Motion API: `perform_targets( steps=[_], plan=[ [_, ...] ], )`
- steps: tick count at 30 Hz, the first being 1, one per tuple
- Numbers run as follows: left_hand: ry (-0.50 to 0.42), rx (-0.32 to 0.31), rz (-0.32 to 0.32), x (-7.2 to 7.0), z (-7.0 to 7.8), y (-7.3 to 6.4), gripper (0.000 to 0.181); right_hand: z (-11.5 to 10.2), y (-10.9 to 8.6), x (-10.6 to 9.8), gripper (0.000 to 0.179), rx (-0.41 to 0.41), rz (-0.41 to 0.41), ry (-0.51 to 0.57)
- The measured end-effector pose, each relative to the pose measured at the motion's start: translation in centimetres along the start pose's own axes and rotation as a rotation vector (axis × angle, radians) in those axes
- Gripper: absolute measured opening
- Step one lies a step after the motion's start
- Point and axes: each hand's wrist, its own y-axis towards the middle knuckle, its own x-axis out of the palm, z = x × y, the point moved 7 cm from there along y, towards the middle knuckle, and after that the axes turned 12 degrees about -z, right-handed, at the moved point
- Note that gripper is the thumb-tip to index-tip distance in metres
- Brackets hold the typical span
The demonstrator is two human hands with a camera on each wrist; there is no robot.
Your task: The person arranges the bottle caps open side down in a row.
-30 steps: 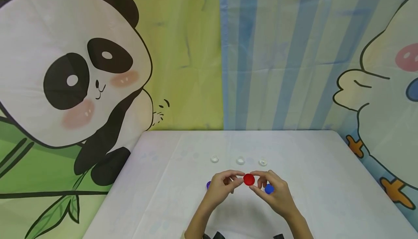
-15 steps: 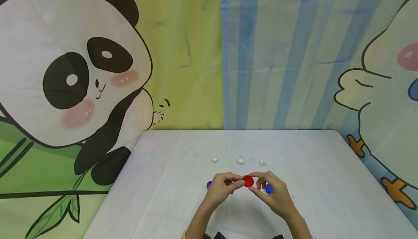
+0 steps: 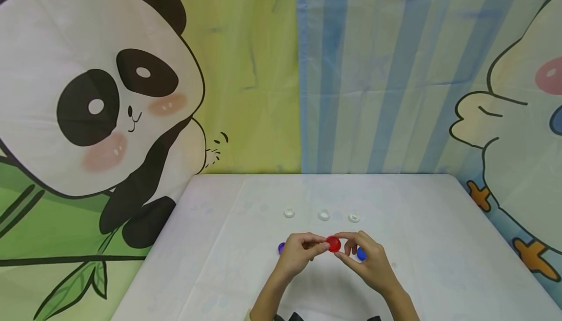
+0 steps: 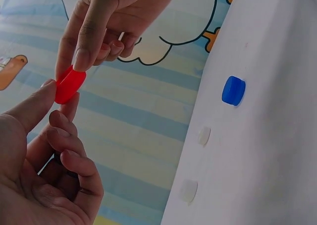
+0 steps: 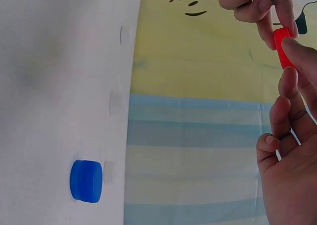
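Note:
A round red bottle cap is held up over the table between both hands. From one side my left hand pinches its rim with thumb and fingertips. My right hand grips the opposite edge between thumb and index finger, its other fingers curled inward. In the left wrist view the cap shows edge-on, with fingers of both hands on it. Beyond the right hand stands a blue cap, partly covered in the head view but whole in the right wrist view. A purple cap peeks out behind the left hand.
Three small whitish caps lie in a row farther back: a left one, a middle one and a right one. The table has a white cover. Behind it hangs a printed cartoon curtain.
The red cap has shifted very slightly down and left in the head view. My left fingers have drawn closer together on its rim. The caps on the table lie as before.

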Motion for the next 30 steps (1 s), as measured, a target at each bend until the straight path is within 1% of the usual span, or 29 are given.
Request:
perform_targets(
  steps=[1, 2, 5, 8, 12, 13, 17, 22, 26, 28, 30],
  plan=[
    [0.001, -0.002, 0.002, 0.0, -0.1, 0.0, 0.019, 0.1, 0.0, 0.0, 0.042, -0.003, 0.0, 0.004],
    [-0.001, 0.01, 0.003, -0.1, 0.1, 0.0, 0.019, 0.0, 0.0, 0.0, 0.043, -0.018, 0.005, 0.008],
    [-0.017, 0.039, 0.0, -0.1, 1.0, -0.3, 0.019, -0.1, 0.1, 0.0, 0.045, -0.041, 0.01, 0.003],
    [-0.016, 0.042, -0.001, -0.2, 0.5, 0.0, 0.02, 0.2, 0.1, 0.2, 0.041, 0.005, -0.014, 0.006],
    [-0.003, 0.028, 0.003, -0.2, -1.3, 0.5, 0.023, 0.5, -0.2, 0.3, 0.038, 0.057, -0.044, 0.007],
    [-0.002, 0.038, 0.005, -0.2, -1.3, 0.5, 0.023, 0.5, -0.2, 0.3, 0.04, 0.04, -0.04, 0.006],
    [0.01, 0.046, 0.038, -0.4, -1.3, 0.4, 0.022, 0.5, -0.2, 0.4, 0.045, 0.032, -0.05, 0.019],
    [0.078, 0.102, 0.103, -0.9, -1.0, 0.3, 0.023, 0.8, -0.3, 0.7, 0.046, 0.044, -0.078, 0.056],
    [0.149, 0.151, 0.144, -1.2, -0.6, 0.1, 0.024, 1.3, -0.5, 1.1, 0.041, 0.071, -0.099, 0.07],
    [0.176, 0.193, 0.156, -1.3, -0.3, 0.0, 0.024, 1.4, -0.6, 1.3, 0.038, 0.084, -0.109, 0.081],
    [0.189, 0.252, 0.165, -1.3, 0.0, -0.1, 0.022, 1.6, -0.8, 1.5, 0.034, 0.105, -0.123, 0.095]
  ],
)
